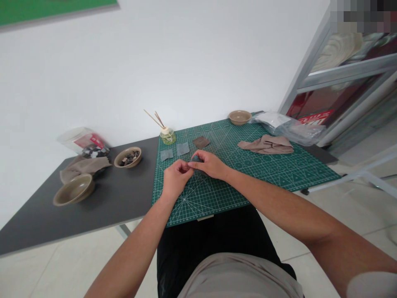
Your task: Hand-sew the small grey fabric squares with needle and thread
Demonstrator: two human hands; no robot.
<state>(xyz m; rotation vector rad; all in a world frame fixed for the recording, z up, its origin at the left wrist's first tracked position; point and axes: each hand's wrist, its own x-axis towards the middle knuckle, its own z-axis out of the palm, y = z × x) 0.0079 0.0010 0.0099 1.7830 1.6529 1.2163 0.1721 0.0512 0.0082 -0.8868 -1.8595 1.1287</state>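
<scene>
Both my hands meet over the green cutting mat (217, 194), fingertips together. My right hand (211, 164) is closed around a small dark grey-blue piece (196, 158), which looks like a scrap of sandpaper; the fingers cover most of it. Thumb and fingers of my left hand (176, 176) are pinched against the right fingertips, and whatever lies between them is hidden. Just beyond the hands lie a small grey sheet (166, 155), a second grey sheet (182, 148) and a brown sheet (201, 142), flat on the mat.
A reed diffuser (168, 135) stands at the mat's back left. On the dark table (124, 198) are a bowl of small dark chunks (127, 157), another bowl (74, 190), a cloth (83, 166) and a plastic bag (89, 142). Rightward: a bowl (240, 117), a cloth (266, 145), clear plastic (288, 126).
</scene>
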